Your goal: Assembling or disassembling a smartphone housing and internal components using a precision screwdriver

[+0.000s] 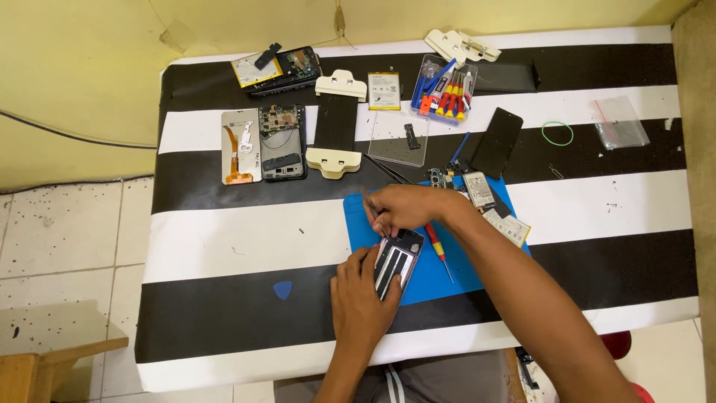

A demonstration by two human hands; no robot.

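While the left hand (pixel 363 295) grips a phone (pixel 397 261), the right hand (pixel 406 209) pinches a thin tool at its top edge.
Just right of both hands lies a screwdriver (pixel 436 245) on the blue mat (pixel 440 276).

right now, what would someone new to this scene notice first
The bold black and white striped table cover grabs the eye, with a blue work mat near its front edge. On that mat the left hand steadies an opened phone while the right hand works at its top end. Farther back lie a dismantled phone body and a clear case of red-handled screwdrivers.
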